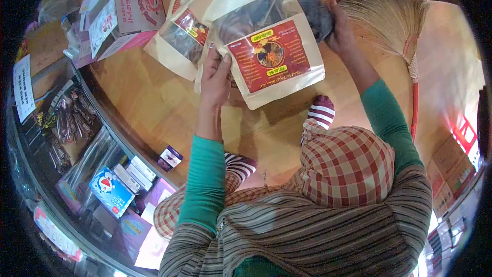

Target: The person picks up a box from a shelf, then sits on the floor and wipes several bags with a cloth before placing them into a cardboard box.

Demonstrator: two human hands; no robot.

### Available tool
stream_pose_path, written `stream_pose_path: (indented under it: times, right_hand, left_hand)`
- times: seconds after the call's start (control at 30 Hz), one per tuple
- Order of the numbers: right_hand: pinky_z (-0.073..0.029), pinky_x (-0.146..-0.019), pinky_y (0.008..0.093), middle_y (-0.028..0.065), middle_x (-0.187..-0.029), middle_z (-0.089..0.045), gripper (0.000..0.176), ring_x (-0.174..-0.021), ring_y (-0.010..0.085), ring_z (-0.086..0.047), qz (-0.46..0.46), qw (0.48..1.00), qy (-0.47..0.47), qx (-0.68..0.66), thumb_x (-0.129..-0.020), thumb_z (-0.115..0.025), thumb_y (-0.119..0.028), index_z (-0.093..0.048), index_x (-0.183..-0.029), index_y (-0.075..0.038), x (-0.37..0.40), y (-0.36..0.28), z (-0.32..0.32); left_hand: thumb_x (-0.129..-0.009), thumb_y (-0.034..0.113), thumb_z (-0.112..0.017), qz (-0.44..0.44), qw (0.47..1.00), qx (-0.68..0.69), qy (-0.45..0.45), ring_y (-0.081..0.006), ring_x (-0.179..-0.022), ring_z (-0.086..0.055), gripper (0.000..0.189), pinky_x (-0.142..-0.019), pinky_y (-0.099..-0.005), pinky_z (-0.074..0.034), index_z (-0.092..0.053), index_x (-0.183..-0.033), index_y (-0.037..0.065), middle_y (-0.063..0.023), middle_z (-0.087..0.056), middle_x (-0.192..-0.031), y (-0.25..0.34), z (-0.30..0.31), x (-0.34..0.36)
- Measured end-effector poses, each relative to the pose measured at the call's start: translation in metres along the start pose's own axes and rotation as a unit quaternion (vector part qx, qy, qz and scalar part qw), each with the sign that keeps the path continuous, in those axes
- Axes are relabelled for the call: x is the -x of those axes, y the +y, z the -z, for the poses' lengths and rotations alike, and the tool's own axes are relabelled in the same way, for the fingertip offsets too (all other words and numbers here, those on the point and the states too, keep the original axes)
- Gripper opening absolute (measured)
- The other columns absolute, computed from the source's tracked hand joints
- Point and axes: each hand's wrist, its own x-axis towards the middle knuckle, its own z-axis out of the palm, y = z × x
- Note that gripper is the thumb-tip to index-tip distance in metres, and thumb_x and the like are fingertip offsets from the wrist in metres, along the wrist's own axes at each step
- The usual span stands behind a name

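My left hand (215,78) grips the lower left edge of a kraft paper pouch (313,74), thumb on its front. The pouch has a clear window with dark contents behind it and a red and yellow label, upside down in this view. On the right, my right hand (342,32) is closed around a dark grey, soft-looking bundle (315,16). Part of that bundle is hidden behind the pouch. A second kraft pouch (179,36) with a similar label lies behind and to the left, partly covered by the front one.
A straw broom (387,7) lies on the wooden floor (271,138) at right. Pink and white boxes (138,13) stand at upper left. Along the left curves a glass display case (102,102) with packets and a blue box (110,190). A small dark box (169,158) sits beside it.
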Motion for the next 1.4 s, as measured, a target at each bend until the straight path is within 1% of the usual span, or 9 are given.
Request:
stream_pose_path:
  times: [0.1, 0.27, 0.47, 0.67, 1.03, 1.1, 1.17, 1.23, 1.4]
  right_hand:
    - [-0.043, -0.075, 0.0245, 0.0072, -0.096, -0.055, 0.04, -0.084, 0.0128, -0.053, 0.003, 0.969, -0.238, 0.07, -0.076, -0.057, -0.026, -0.048, -0.106, -0.001, 0.029, -0.016, -0.031]
    - [-0.042, -0.079, 0.0258, 0.0053, -0.098, -0.055, 0.045, -0.087, 0.0137, -0.052, 0.187, 0.9, -0.14, 0.369, -0.064, -0.067, -0.004, -0.049, -0.105, 0.0, 0.048, -0.066, -0.051]
    - [-0.044, -0.076, 0.0348, 0.0131, -0.098, -0.056, 0.043, -0.085, 0.0303, -0.054, 0.568, 0.511, -0.218, 0.607, -0.058, -0.068, -0.009, -0.054, -0.098, -0.002, 0.087, -0.066, -0.038]
    - [-0.035, -0.089, 0.0414, 0.0163, -0.123, -0.035, 0.063, -0.107, 0.036, -0.039, 0.321, 0.615, -0.332, 0.639, -0.056, -0.067, -0.017, -0.043, -0.113, -0.008, 0.106, 0.03, 0.009]
    - [-0.024, -0.098, 0.0425, 0.0141, -0.125, -0.034, 0.062, -0.117, 0.0336, -0.029, 0.406, 0.581, -0.147, 0.69, -0.06, -0.064, -0.015, -0.039, -0.117, -0.007, 0.059, 0.064, 0.0]
    - [-0.024, -0.098, 0.0392, 0.0123, -0.127, -0.034, 0.052, -0.117, 0.0338, -0.029, 0.218, 0.649, -0.058, 0.726, -0.069, -0.056, -0.013, -0.039, -0.118, -0.007, 0.041, 0.051, 0.023]
    - [-0.023, -0.099, 0.0394, 0.0122, -0.126, -0.034, 0.048, -0.117, 0.0327, -0.029, 0.125, 0.443, -0.048, 0.887, -0.072, -0.053, -0.012, -0.039, -0.117, -0.005, 0.035, 0.021, 0.026]
    - [-0.02, -0.1, 0.0372, 0.013, -0.124, -0.038, 0.041, -0.118, 0.0279, -0.028, 0.335, 0.343, 0.041, 0.877, -0.072, -0.052, -0.008, -0.045, -0.112, -0.005, 0.005, 0.029, 0.106]
    - [-0.032, -0.09, 0.0414, 0.0153, -0.117, -0.042, 0.033, -0.108, 0.0335, -0.037, 0.421, 0.556, 0.042, 0.716, -0.076, -0.051, -0.014, -0.048, -0.109, -0.009, 0.008, -0.008, 0.085]
  left_hand:
    - [-0.085, 0.006, -0.042, -0.025, 0.999, -0.034, -0.002, -0.0079, -0.086, -0.048, 0.028, -0.072, -0.022, -0.041, -0.041, -0.112, 0.003, -0.0021, -0.051, -0.098, -0.001, -0.004, -0.007]
    - [-0.085, 0.013, -0.042, -0.05, 0.995, -0.078, -0.043, -0.0115, -0.088, -0.047, 0.03, -0.075, -0.0258, -0.041, -0.039, -0.113, 0.005, -0.0042, -0.048, -0.1, 0.018, -0.025, -0.03]
    - [-0.084, 0.051, -0.026, 0.171, 0.914, 0.344, -0.128, -0.0316, -0.106, -0.041, 0.057, -0.083, -0.0482, -0.038, -0.029, -0.123, 0.01, -0.0155, -0.036, -0.12, 0.019, -0.05, -0.036]
    - [-0.086, 0.03, -0.041, 0.261, 0.954, 0.14, -0.048, -0.0214, -0.095, -0.051, 0.041, -0.08, -0.0334, -0.044, -0.038, -0.113, -0.001, -0.0124, -0.051, -0.105, -0.047, -0.032, -0.042]
    - [-0.089, 0.022, -0.033, 0.182, 0.974, 0.125, -0.039, -0.0211, -0.104, -0.044, 0.037, -0.088, -0.0345, -0.038, -0.029, -0.12, 0.002, -0.011, -0.042, -0.117, -0.077, -0.05, -0.014]
    - [-0.089, 0.022, -0.034, 0.185, 0.975, 0.121, -0.027, -0.0206, -0.106, -0.042, 0.038, -0.089, -0.0336, -0.036, -0.029, -0.121, 0.002, -0.011, -0.04, -0.118, -0.083, -0.049, -0.01]
    - [-0.089, 0.022, -0.035, 0.192, 0.973, 0.126, -0.031, -0.0187, -0.112, -0.036, 0.039, -0.093, -0.0312, -0.031, -0.027, -0.122, 0.001, -0.0103, -0.036, -0.122, -0.084, -0.047, -0.007]
    - [-0.089, 0.022, -0.035, 0.215, 0.969, 0.118, -0.006, -0.0183, -0.112, -0.036, 0.04, -0.093, -0.0308, -0.031, -0.027, -0.122, 0.001, -0.0102, -0.036, -0.122, -0.058, -0.058, 0.001]
    - [-0.086, 0.026, -0.04, 0.137, 0.926, -0.348, 0.059, -0.0185, -0.095, -0.049, 0.039, -0.08, -0.0316, -0.04, -0.038, -0.114, -0.002, -0.0095, -0.049, -0.106, 0.013, -0.022, 0.008]
